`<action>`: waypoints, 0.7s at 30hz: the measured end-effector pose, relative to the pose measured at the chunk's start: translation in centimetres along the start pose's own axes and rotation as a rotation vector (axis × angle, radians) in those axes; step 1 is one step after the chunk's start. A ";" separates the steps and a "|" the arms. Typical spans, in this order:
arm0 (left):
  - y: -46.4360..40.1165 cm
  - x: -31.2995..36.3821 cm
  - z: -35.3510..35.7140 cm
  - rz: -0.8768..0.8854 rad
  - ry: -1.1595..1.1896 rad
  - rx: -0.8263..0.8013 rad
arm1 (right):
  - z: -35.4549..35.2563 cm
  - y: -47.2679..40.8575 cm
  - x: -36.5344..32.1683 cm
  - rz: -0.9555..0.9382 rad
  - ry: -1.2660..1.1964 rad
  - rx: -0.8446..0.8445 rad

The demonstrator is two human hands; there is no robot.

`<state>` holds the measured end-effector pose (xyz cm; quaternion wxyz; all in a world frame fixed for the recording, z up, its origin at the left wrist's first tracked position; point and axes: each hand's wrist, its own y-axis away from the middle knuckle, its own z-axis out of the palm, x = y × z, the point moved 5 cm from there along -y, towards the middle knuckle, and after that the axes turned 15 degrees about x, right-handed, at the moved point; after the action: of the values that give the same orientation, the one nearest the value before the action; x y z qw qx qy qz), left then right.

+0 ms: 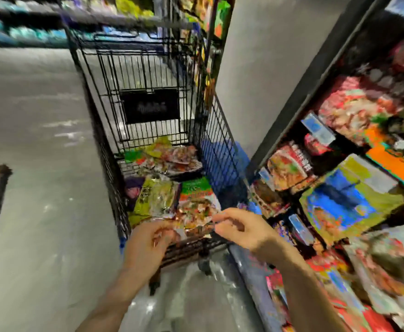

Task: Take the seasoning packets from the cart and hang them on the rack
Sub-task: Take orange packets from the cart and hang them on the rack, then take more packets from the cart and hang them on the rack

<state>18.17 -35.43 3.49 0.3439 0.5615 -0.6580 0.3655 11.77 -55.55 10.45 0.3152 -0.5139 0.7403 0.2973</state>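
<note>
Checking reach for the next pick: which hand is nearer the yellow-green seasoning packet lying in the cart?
Left. The left hand is just below the yellow-green seasoning packet; the right hand is farther off to its right, across the red packet both hands hold.

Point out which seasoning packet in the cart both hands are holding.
The red-and-green packet at the cart's near end; the left hand and right hand pinch its lower edge. The yellow-green packet beside it lies untouched.

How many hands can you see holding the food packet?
2. The left hand grips the near-left end of the seasoning packet; the right hand pinches its right edge, above the cart.
</note>
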 end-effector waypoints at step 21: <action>-20.8 -10.2 -0.2 0.119 -0.986 0.308 | 19.8 -34.6 12.7 0.056 0.570 -0.382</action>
<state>40.17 -32.39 -3.21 -0.1149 0.6726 -0.7111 0.1693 44.30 -57.86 -15.74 -0.0144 -0.6057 0.7434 0.2833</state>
